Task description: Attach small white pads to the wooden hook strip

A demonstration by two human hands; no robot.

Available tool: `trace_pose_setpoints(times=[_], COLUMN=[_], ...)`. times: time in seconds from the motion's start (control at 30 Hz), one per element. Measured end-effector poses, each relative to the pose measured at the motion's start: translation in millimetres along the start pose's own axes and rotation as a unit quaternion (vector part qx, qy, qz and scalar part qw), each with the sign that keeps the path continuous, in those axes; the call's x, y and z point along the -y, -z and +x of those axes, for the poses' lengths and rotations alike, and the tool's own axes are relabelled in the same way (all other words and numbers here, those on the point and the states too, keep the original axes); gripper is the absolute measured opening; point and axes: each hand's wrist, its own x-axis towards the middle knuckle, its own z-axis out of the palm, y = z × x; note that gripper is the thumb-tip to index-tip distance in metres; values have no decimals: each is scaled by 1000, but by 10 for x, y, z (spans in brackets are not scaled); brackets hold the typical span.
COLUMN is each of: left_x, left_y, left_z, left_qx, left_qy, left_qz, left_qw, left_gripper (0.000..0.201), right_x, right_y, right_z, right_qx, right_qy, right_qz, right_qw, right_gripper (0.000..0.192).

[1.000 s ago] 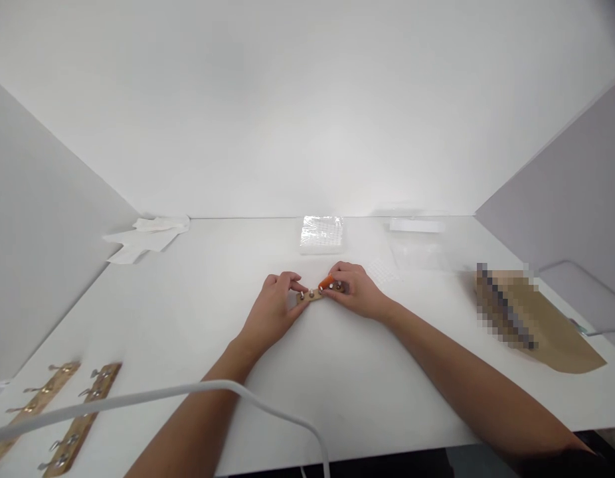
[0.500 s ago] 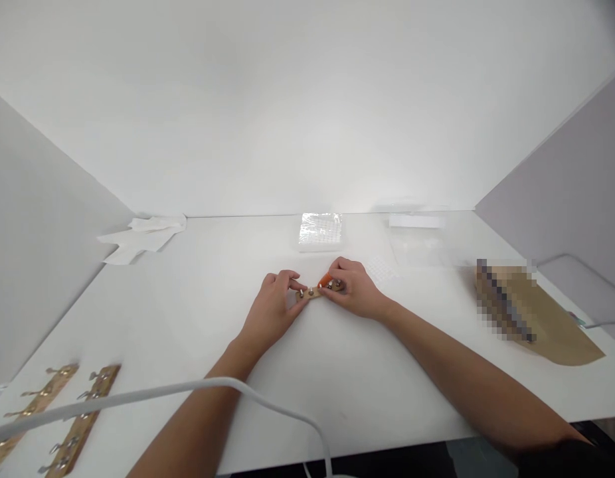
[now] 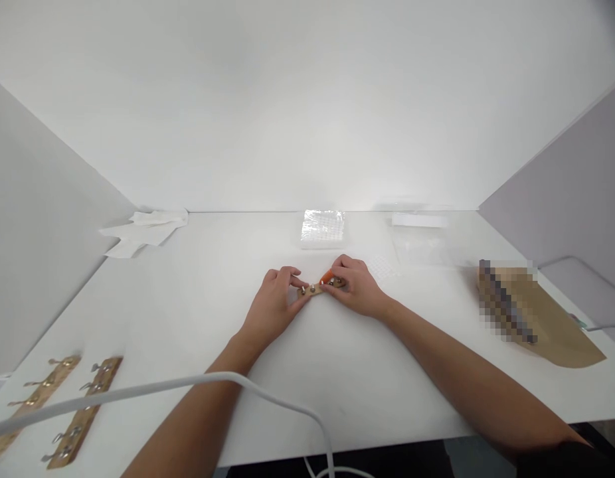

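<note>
Left hand (image 3: 273, 302) pinches left end of small wooden hook strip (image 3: 315, 289), flat on white bench (image 3: 198, 299) mid-way back; right hand (image 3: 356, 289) grips orange-handled tool (image 3: 327, 276) against strip's right end; clear plastic box (image 3: 322, 229) behind hands; two more hook strips (image 3: 58, 411) near left; brown paper bag (image 3: 546, 318) right; white cable (image 3: 188, 385) crosses foreground.

Tan wooden strip (image 3: 315, 290), orange-handled tool (image 3: 327, 276), white table (image 3: 198, 312).

Three wooden hook strips (image 3: 315, 289), one orange tool (image 3: 327, 276), one brown envelope (image 3: 541, 315), perhaps two clear trays (image 3: 322, 229).
</note>
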Motion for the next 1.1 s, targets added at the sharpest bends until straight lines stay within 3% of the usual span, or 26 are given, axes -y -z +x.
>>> trace_pose_setpoints(times=[0.17,0.33,0.73,0.97,1.1], left_x=[22,28,26,60,89], left_y=[-1,11,22,-2,-30], left_z=[0,7,28,24,18], left_qx=[3,12,3,-9,-39], left_qy=[6,17,4,-17,-68], left_qz=[1,-3,1,9,32], left_qw=[1000,1000,1000,1000,996], left_gripper=[37,38,36,33,28], right_x=[-55,-90,-38,32,126], right_y=[80,101,61,162,259], right_z=[-20,-39,12,-40,-133], right_qx=[-1,-18,-83,-138,-136], right_qy=[-2,-11,-77,-11,-23], right_qz=[0,-1,151,185,170], right_qw=[1000,1000,982,973,976], right_gripper=[17,14,17,17,15])
